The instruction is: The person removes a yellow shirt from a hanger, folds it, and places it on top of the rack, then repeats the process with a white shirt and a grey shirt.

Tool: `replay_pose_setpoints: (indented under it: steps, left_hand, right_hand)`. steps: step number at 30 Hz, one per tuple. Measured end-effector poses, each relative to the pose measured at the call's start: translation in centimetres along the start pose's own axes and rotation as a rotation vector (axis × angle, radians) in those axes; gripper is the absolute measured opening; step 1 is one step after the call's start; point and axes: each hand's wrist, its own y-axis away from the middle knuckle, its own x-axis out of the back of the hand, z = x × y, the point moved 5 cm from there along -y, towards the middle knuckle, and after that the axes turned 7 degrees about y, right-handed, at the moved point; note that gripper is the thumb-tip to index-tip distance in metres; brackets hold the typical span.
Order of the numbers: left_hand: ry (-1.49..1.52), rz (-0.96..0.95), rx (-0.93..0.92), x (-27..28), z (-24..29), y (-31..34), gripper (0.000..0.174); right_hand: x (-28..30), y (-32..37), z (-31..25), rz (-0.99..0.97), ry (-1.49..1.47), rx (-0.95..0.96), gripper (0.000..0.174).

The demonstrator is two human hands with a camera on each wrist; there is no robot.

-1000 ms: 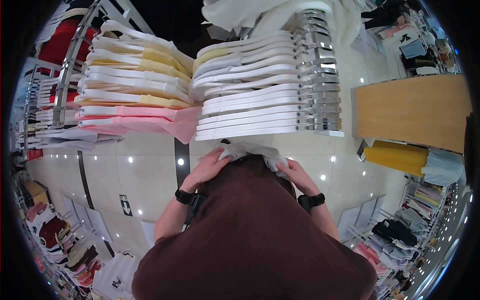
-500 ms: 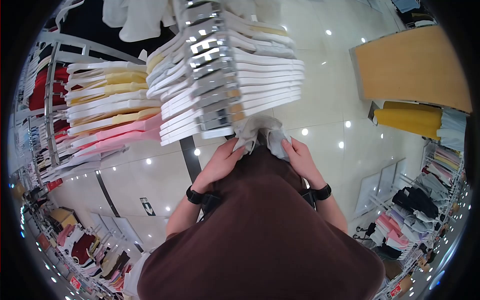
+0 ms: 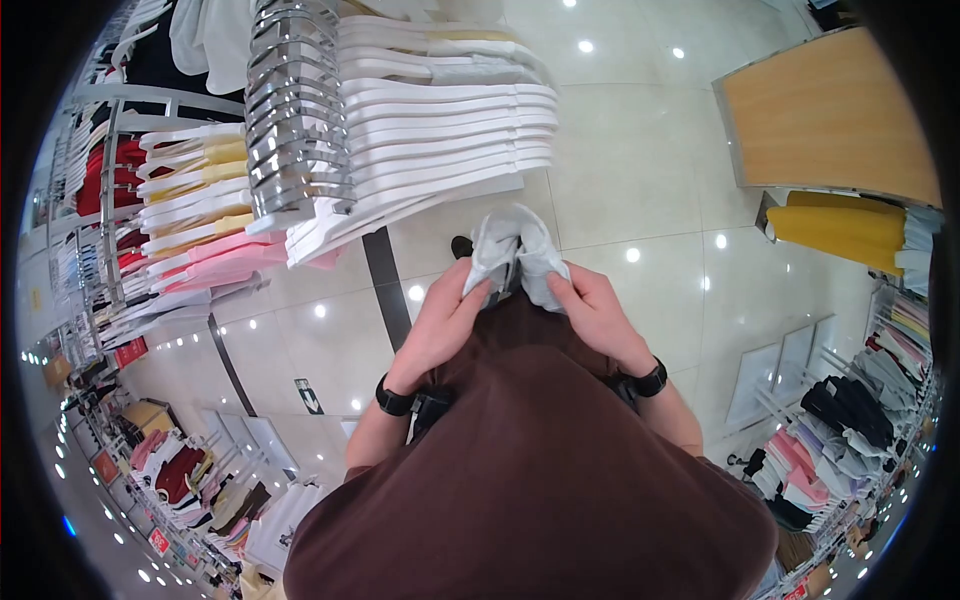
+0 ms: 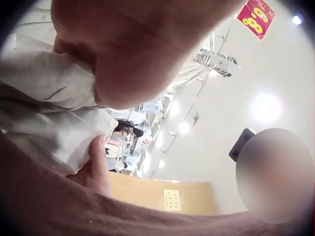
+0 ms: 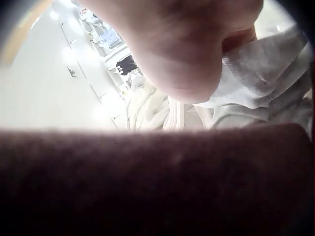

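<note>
A pale grey-white garment is bunched in an arch in front of the dark brown shirt. My left hand grips its left side, thumb on top of the cloth. On the other side my right hand pinches the fabric between thumb and fingers. In the left wrist view the cloth hangs in folds beside the left hand, with a fingertip of the right hand on it. Ribbed fabric shows next to the right hand in the right wrist view.
Ahead to the left, a rack of white garments hangs by chrome hooks, with pink clothes beyond. A wooden panel and a yellow garment stand at the right. Shiny floor tiles lie between.
The view has turned right, so the hanging rack slides left. Both hands keep their hold on the garment; its two sides have come closer together and it now stands up in a narrower arch.
</note>
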Motion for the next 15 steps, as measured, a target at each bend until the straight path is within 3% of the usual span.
replay_pose_setpoints:
  steps: [2,15]
  left_hand:
    - [-0.135,-0.061,-0.041,-1.5,1.0,-0.2,0.021]
    - [-0.080,0.053,-0.063,-4.2,2.9,0.9,0.024]
  right_hand:
    - [-0.3,0.0,-0.4,-0.050,0.032,0.047,0.036]
    - [1.2,2.2,0.3,-0.014,-0.149,0.099,0.040]
